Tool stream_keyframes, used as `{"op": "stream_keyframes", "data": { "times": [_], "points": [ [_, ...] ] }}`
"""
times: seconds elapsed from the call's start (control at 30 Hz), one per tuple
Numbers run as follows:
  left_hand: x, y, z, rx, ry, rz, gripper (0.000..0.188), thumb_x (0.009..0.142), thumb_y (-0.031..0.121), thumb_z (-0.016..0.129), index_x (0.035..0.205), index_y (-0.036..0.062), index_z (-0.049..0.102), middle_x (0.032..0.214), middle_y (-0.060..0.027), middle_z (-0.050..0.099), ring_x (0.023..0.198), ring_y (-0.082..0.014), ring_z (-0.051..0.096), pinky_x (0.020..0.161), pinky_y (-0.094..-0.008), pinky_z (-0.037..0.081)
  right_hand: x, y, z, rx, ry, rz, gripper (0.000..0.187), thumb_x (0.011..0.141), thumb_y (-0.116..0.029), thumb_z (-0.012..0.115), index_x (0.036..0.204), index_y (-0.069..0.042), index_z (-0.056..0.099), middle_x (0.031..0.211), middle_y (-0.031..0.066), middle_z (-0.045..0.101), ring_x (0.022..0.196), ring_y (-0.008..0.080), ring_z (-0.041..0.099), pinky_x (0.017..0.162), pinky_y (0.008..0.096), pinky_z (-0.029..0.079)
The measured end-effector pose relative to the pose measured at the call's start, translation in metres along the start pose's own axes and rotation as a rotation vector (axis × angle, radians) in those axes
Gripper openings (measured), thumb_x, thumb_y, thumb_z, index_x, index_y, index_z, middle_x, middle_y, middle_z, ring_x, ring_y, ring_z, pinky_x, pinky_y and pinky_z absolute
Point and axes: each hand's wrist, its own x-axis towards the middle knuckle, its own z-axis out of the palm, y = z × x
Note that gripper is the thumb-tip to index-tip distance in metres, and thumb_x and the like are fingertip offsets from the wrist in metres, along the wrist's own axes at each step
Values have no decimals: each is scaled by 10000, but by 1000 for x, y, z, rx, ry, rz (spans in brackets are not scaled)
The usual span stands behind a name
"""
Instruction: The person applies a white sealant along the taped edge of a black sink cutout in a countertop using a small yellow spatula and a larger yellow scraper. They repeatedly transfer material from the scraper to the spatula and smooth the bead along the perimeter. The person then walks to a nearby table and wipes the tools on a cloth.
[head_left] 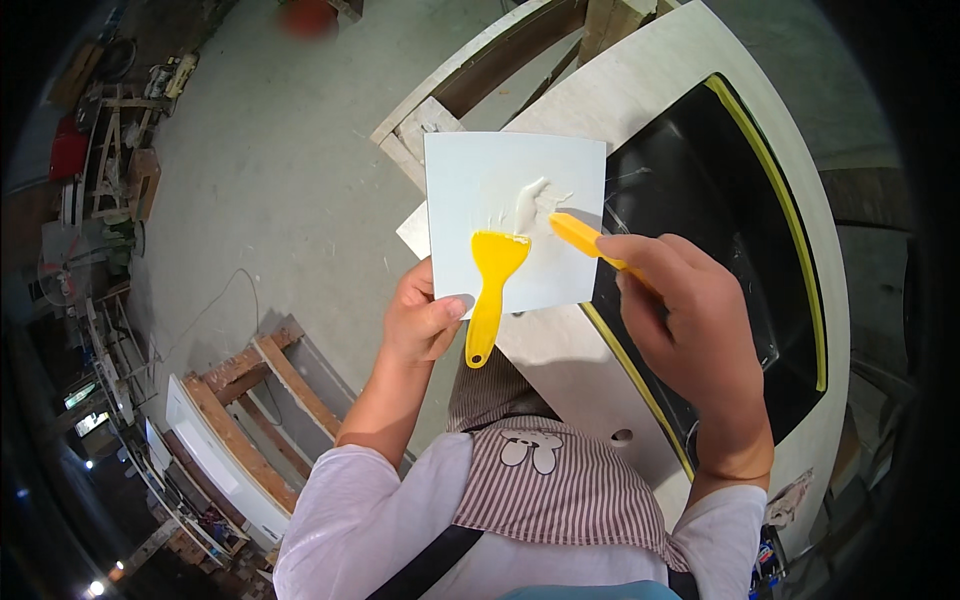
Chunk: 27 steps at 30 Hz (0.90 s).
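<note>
My left hand (425, 312) is closed on the lower left corner of a flat white board (465, 180), its thumb on top. A smear of whitish paste (532, 204) lies on the board right of the middle. Across the board's lower part rests a yellow plastic scraper (490, 290), its blade edge toward the paste and its handle hanging past the near edge. My right hand (685, 310) grips a second, orange-yellow scraper (575, 235), whose blade tip is at the right side of the paste. Whether that tip touches the board I cannot tell.
Under and right of the board is a pale countertop (580, 365) with a round hole and a black sink (720, 250) edged in yellow tape (822, 300). Wooden frames (265, 370) stand at the lower left on the grey floor (280, 170). Clutter lines the far left.
</note>
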Motion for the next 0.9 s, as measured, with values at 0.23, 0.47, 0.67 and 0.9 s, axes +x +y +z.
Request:
{"op": "stream_keyframes", "data": {
  "times": [0.23,0.47,0.67,0.9],
  "points": [
    [-25,-2,10,15,60,23,447,779,89,675,1191,-48,569,1158,-130,637,1079,-226,605,971,-366,449,-7,-16,6,-19,-34,-49,234,762,48,637,974,-46,667,673,95,537,554,212,545,510,291,442],
    [-42,5,16,80,158,58,523,739,129,697,1211,-42,549,1182,-150,618,1081,-261,612,969,-391,469,-12,-8,-7,61,30,-148,194,818,17,599,992,-15,676,756,92,621,552,141,525,520,253,429],
    [-70,32,-10,13,360,143,685,657,161,684,1268,-67,475,1153,-163,604,1020,-295,626,870,-387,542,-61,29,-44,738,93,163,256,929,-56,503,1137,-2,641,745,2,541,632,44,468,584,200,395],
    [-104,54,-15,-87,471,281,819,628,199,652,1370,-4,372,1343,-168,477,1251,-324,468,1102,-463,354,-157,81,-1,742,-16,482,241,877,-15,548,1091,-2,658,972,68,654,872,128,611,779,252,479]
  ]
}}
